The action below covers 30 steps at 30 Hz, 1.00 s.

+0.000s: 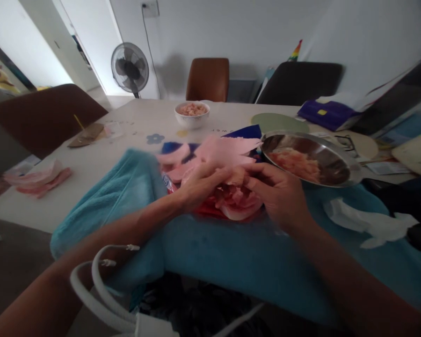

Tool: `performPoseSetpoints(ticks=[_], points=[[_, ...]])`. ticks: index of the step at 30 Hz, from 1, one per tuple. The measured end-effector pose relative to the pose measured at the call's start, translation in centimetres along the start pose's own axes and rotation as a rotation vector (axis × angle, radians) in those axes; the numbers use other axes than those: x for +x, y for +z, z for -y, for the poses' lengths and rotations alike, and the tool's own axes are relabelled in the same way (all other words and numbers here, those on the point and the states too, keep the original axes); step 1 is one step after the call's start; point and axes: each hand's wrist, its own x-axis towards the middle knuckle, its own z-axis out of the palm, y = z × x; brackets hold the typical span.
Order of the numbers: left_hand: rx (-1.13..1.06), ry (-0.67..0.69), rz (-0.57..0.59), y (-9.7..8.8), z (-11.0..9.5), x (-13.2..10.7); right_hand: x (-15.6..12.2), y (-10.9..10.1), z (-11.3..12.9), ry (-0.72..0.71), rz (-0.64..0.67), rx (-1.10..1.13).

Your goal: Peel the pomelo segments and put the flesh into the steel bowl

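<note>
At frame centre, left hand (204, 185) and right hand (282, 192), fingers curled nearly closed, pinch one pale piece (236, 178), likely for steadiness; steel bowl (337, 161), centre right, presumably for easy reach

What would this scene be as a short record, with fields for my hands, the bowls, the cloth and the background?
Right hand: pinching a small tan piece
Left hand: at the same piece; exact grip blurred
Beyond hands: pink peel-like pieces
Metal bowl: to the right, holding pink pieces
White bowl: farther back, filled with pinkish pieces
Cloth: blue towel over the near table edge
Background: standing fan, chairs
</note>
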Motion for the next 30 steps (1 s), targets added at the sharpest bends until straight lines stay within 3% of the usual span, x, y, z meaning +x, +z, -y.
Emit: performPoseSetpoints(ticks=[3, 8, 14, 17, 20, 23, 30], points=[[0.061, 0.077, 0.050, -0.3, 0.3, 0.0, -0.2, 0.2, 0.4, 0.021, -0.025, 0.014], [0.160, 0.083, -0.035, -0.3, 0.2, -0.1, -0.3, 0.4, 1.0, 0.041, 0.027, 0.024], [-0.043, -0.030, 0.010, 0.4, -1.2, -0.3, 0.0, 0.6, 0.4, 0.229, 0.181, 0.384], [-0.178, -0.174, 0.058, 0.3, -1.9, 0.1, 0.6, 0.2, 0.3, 0.321, 0.140, 0.492], [-0.354, -0.281, 0.102, -0.4, -2.2, 0.6, 1.2, -0.5, 0.2, 0.270, 0.059, 0.542], [-0.457, -0.294, 0.145, -1.0, -2.0, 0.8, 1.7, -1.0, 0.0, 0.179, 0.017, 0.541], [-0.528, -0.276, 0.143, -0.7, -1.8, 0.6, 1.8, -1.4, -0.5, 0.234, 0.092, 0.558]])
